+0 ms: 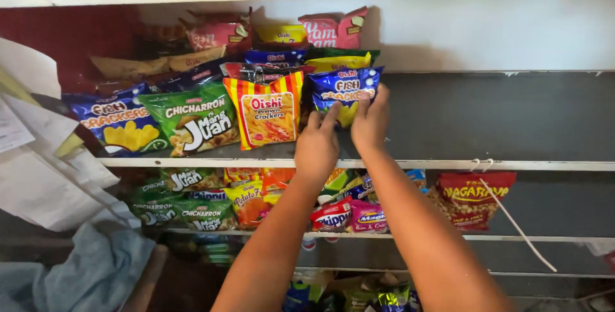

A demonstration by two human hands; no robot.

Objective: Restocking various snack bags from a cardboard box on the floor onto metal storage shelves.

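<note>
Both my hands reach to the middle shelf (487, 164) and hold a blue snack bag (341, 88) that stands upright at the right end of a row of bags. My left hand (317, 144) grips its lower left part, my right hand (370, 122) its lower right edge. Just left of it stands a red and yellow striped snack bag (266, 110), then a green snack bag (192, 120) and another blue bag (118, 120). More bags are stacked behind the row.
The shelf's dark grey part to the right of the blue bag holds nothing. A lower shelf (512, 238) carries several small snack packs and a red bag (473, 197). Papers (38, 158) hang at the left, with a blue cloth (96, 267) below.
</note>
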